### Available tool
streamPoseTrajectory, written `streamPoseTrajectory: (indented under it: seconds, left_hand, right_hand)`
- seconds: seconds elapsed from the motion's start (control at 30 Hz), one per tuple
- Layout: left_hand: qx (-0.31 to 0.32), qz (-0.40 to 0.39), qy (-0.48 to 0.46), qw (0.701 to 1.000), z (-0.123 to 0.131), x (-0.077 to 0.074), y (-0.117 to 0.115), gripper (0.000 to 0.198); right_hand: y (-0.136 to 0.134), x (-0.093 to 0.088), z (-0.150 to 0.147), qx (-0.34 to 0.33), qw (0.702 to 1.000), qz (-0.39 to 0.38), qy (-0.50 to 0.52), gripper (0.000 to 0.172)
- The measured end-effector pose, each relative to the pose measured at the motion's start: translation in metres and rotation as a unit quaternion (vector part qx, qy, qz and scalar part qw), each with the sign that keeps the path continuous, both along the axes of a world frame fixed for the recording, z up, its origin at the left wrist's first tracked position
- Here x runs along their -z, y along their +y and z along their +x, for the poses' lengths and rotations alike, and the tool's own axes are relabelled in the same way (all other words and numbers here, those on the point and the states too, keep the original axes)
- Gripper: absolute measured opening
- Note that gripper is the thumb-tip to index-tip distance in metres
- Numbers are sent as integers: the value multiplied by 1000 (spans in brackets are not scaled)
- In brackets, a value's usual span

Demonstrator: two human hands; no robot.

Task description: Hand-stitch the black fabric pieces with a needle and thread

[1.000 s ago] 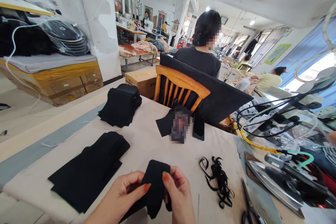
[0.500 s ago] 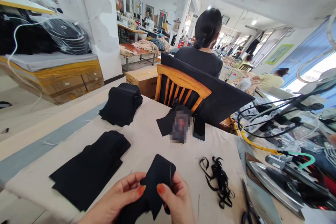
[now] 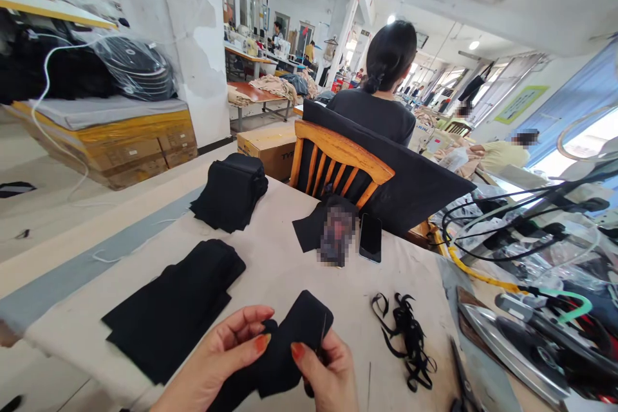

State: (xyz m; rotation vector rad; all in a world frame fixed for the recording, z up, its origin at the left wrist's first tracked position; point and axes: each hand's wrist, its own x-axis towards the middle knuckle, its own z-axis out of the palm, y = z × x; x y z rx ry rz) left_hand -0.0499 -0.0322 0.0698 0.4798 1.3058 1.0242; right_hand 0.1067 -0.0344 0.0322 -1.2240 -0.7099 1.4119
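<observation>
A black fabric piece (image 3: pixel 294 338) is held above the front of the table by both of my hands. My left hand (image 3: pixel 229 357) pinches its left edge, thumb over the cloth and fingers curled behind. My right hand (image 3: pixel 331 367) grips the right side with its thumb on top. A thin dark pointed tool, perhaps thread snips, shows along that right edge; my fingers hide most of it. Left of my hands lies a stack of black fabric pieces (image 3: pixel 168 309). Behind it sits a taller black fabric stack (image 3: pixel 229 193). Loose black strips (image 3: pixel 408 341) lie to the right.
Scissors (image 3: pixel 463 376) and an iron (image 3: pixel 516 351) lie at the right side of the table (image 3: pixel 270 257). A phone (image 3: pixel 370 238) is near the far edge, before a wooden chair (image 3: pixel 342 154). A person (image 3: pixel 381 90) sits beyond with their back to me. Cables (image 3: pixel 483 206) hang at right.
The fabric piece has shifted slightly right and turned between my hands. My left fingers have loosened and spread a little at its edge. The whole view has moved slightly.
</observation>
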Motion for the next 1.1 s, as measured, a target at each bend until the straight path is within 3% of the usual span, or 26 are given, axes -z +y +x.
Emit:
streamPoseTrajectory:
  seconds: [0.13, 0.27, 0.37, 0.47, 0.57, 0.67, 0.73, 0.8, 0.87, 0.93, 1.0, 1.1]
  left_hand:
    - [10, 112, 24, 993, -5, 11, 4, 22]
    - [50, 149, 46, 986, -12, 24, 6, 41]
    - [70, 84, 24, 994, -15, 23, 4, 40]
    - [68, -52, -21, 996, -14, 11, -1, 43]
    - [56, -101, -69, 991, -10, -1, -5, 44]
    - [27, -104, -47, 993, -9, 0, -7, 43]
    - [9, -65, -11, 998, -9, 7, -9, 36]
    - [19, 29, 34, 999, -11, 17, -10, 30]
    - [44, 135, 90, 986, -13, 24, -10, 27]
    - [68, 187, 124, 972, -16, 27, -8, 24]
    - [90, 186, 115, 972, -18, 25, -5, 27]
    - [95, 123, 73, 985, -20, 21, -3, 31]
  right_hand:
    - [1, 0, 0, -25, 999, -21, 17, 38]
    - [-1, 2, -2, -14, 1000, -12, -2, 41]
    - [-3, 5, -6, 37, 999, -7, -21, 40]
    - [-6, 7, -12, 75, 997, 5, -14, 41]
    - [-6, 5, -18, 36, 998, 32, 26, 44]
    - [-4, 3, -22, -10, 999, 29, 38, 38]
    - [-3, 1, -23, 6, 1000, 2, 20, 35]
    - [-2, 0, -24, 32, 999, -18, 3, 35]
    - [-1, -1, -25, 42, 999, -26, -3, 36]
    - [-1, -2, -27, 43, 999, -28, -2, 37]
    - [-1, -4, -29, 46, 998, -32, 0, 37]
    - [-1, -6, -30, 52, 998, -41, -2, 38]
